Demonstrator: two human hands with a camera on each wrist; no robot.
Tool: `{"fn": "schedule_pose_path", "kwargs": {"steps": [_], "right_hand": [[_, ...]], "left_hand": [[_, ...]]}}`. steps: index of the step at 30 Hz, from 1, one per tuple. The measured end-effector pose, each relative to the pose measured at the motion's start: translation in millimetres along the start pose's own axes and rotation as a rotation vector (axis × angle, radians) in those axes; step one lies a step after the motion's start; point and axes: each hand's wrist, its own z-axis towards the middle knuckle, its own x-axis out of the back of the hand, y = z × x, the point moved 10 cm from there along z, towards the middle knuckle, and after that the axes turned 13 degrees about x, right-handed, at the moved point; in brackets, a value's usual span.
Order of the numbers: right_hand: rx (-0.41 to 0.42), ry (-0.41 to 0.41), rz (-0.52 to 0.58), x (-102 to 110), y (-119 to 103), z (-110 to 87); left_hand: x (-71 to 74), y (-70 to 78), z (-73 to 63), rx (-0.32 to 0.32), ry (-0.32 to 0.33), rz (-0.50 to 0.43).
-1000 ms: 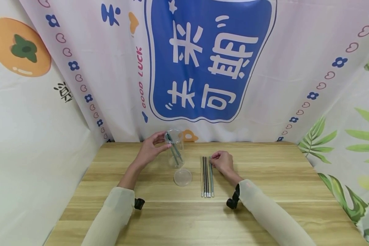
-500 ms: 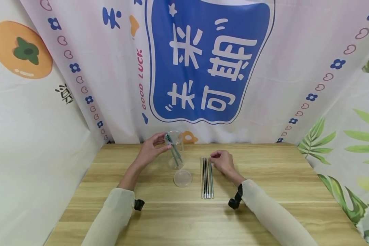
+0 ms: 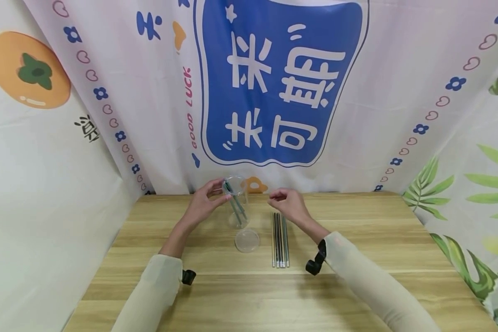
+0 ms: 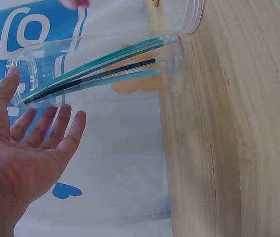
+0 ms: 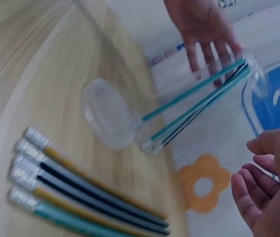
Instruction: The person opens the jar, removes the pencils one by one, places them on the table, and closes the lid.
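A tall clear plastic jar (image 3: pixel 245 199) stands upright toward the table's back edge. Inside lean several teal and black pencils (image 4: pixel 105 60), eraser ends down. My left hand (image 3: pixel 203 203) holds the jar near its mouth, thumb at the rim and fingers along the side. To the right, a row of several yellow, black and teal pencils (image 3: pixel 280 242) lies on the table, metal eraser ends toward me. My right hand (image 3: pixel 288 203) hovers just beyond their far ends; in the right wrist view its thumb and loosely bent fingers stand apart, with nothing seen between them.
A round clear lid (image 3: pixel 247 240) lies on the wooden table (image 3: pixel 249 299) just in front of the jar, left of the pencil row. A printed curtain (image 3: pixel 166 152) hangs right behind the table's back edge. Dark wrist cameras stick out from both sleeves.
My right hand has left the far end of the pencil row and moved up and leftward toward the jar. The left hand and jar have stayed in place.
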Motion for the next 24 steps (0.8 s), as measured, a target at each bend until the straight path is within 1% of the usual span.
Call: {"fn": "schedule_pose_path", "kwargs": {"steps": [2,6,9,11,12,18,20,24], "right_hand": [[0.028,-0.010,-0.004,-0.6,-11.8,4.8],[0.093,-0.034,0.004,-1.8,-37.2,15.7],[0.128,-0.045,0.027,-2.6,-53.3,24.9],[0.142,-0.054,0.049,-3.7,-61.3,30.6],[0.147,-0.060,0.052,-4.5,-64.5,32.9],[0.184,-0.092,0.102,-14.5,-83.5,42.4],[0.197,-0.095,0.108,-17.9,-89.0,44.7],[0.216,-0.107,0.097,-23.6,-98.9,49.5]], "left_hand": [[-1.1,3.2,-1.8,0.008,0.002,0.002],[-1.8,18.6,-12.6,0.028,0.003,0.013],[-1.1,28.3,-19.5,0.015,0.008,0.033],[-1.2,29.7,-20.8,0.012,0.008,0.032],[-1.3,27.5,-19.2,0.010,0.010,0.032],[0.5,1.1,-0.2,-0.004,0.023,0.016],[0.8,-0.2,0.8,-0.014,0.022,0.014],[-0.4,0.1,1.1,-0.002,0.020,0.012]]}}
